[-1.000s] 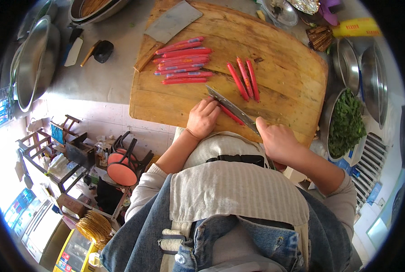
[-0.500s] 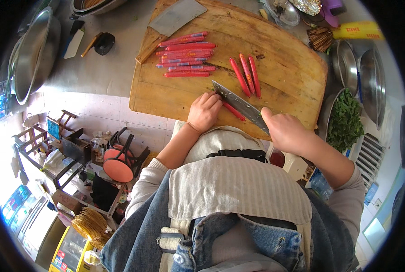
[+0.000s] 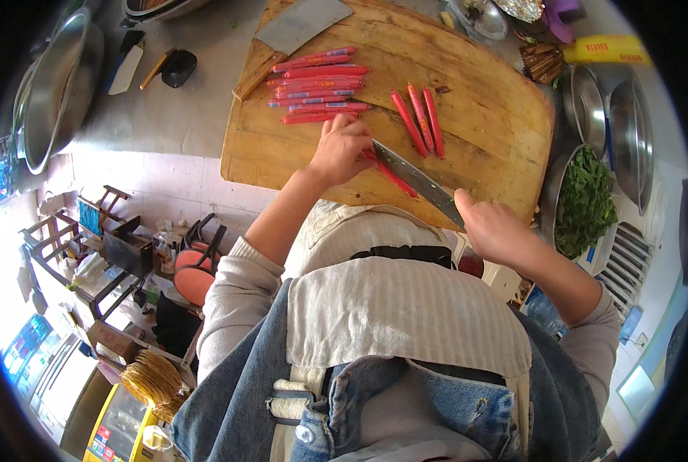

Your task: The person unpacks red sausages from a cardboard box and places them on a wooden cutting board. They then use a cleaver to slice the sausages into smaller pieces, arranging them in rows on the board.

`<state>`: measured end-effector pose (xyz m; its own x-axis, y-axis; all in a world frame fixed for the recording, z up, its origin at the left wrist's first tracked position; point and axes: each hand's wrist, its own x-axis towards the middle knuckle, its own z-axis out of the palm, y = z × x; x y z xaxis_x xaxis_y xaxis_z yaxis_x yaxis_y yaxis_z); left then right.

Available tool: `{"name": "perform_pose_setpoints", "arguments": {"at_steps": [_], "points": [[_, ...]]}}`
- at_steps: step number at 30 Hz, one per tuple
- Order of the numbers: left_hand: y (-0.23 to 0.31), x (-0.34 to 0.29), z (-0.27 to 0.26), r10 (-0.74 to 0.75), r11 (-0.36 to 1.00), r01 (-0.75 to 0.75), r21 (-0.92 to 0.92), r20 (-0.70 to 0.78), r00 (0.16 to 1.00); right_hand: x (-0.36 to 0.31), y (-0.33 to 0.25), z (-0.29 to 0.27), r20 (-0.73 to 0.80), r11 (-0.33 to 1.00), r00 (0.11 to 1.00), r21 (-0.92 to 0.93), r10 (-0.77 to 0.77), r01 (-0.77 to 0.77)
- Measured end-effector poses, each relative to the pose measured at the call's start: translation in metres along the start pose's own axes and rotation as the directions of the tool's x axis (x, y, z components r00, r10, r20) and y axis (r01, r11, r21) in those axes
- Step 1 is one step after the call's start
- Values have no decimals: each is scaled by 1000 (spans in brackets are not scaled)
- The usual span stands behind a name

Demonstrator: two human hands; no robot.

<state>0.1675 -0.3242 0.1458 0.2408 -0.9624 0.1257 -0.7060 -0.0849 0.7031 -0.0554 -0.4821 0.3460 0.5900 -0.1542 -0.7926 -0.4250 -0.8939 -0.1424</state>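
Note:
A kitchen knife [image 3: 425, 187] is in my right hand [image 3: 492, 223], its handle wrapped by my fingers. The blade slants up and left over the near part of the wooden cutting board [image 3: 475, 108]. Under and beside the blade lies a sausage in red wrapping [image 3: 395, 182]. My left hand [image 3: 342, 148] is closed at its far end, by the knife tip; the fingertips are partly hidden. Several red-wrapped sausages [image 3: 321, 82] lie in a stack beyond my left hand. Three more wrapped sausages [image 3: 421, 122] lie apart to the right.
A cleaver [image 3: 305, 27] lies at the board's far left. Metal bowls [image 3: 588, 108] and a bowl of leafy greens [image 3: 586, 204] stand close along the right side. A black-headed tool [image 3: 178, 69] and a white scraper [image 3: 127, 71] lie left on the steel counter.
My left hand has moved up and away from me, toward the stacked sausages. The knife and my right hand have shifted slightly right; the sausage beneath stays nearly in place.

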Motion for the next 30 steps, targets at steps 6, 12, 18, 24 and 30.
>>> {"name": "perform_pose_setpoints", "arguments": {"at_steps": [6,12,18,24,30], "points": [[0,14,-8,-21,992,0,130,155,988,-6,6,11,-20,1000,1000,-5,-5,5],[1,20,-13,-56,989,20,149,240,969,-21,14,21,-57,999,998,-12,-31,31],[-2,19,-14,-47,991,14,135,241,969,-35,25,32,-43,1000,999,-14,-28,28],[-1,18,-13,-42,991,10,136,231,972,-50,28,40,-100,999,994,-39,-37,33],[7,18,-15,-46,972,-13,236,242,969,-60,34,52,-172,1000,985,-7,-13,12]]}}
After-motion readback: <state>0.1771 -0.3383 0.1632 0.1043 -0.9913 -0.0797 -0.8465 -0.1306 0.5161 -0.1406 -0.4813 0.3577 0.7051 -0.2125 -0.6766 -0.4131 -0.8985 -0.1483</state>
